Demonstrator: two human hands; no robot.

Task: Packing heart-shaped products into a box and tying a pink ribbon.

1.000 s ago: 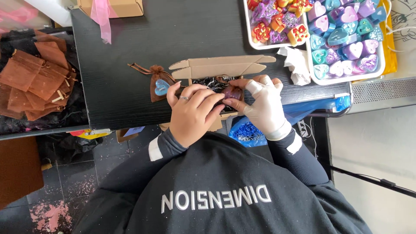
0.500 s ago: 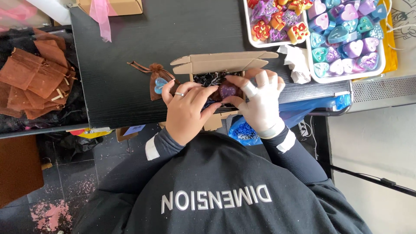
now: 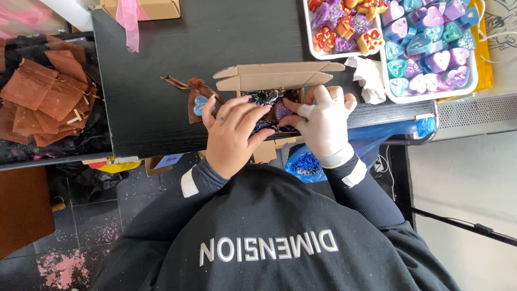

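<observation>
A small open cardboard box (image 3: 280, 75) with dark shredded filling (image 3: 264, 97) stands at the front edge of the black table (image 3: 161, 118). A purple heart-shaped piece (image 3: 281, 111) sits in the filling. My right hand (image 3: 326, 126), in a white glove, pinches it between thumb and forefinger. My bare left hand (image 3: 231, 134) lies spread over the left part of the box, fingertips beside the heart. A brown sheer pouch (image 3: 195, 99) holding a blue heart lies just left of my left hand.
Two white trays of coloured heart and flower shapes (image 3: 425, 48) stand at the back right, with a crumpled white tissue (image 3: 371, 81) beside them. Brown pouches (image 3: 48, 102) are piled at the left. A blue plastic bag (image 3: 377, 143) hangs below the table edge, and a cardboard box with pink ribbon (image 3: 132, 13) stands at the back.
Both hands have shifted slightly toward the box. The purple heart has gone lower into the filling, and my left fingers have spread flat.
</observation>
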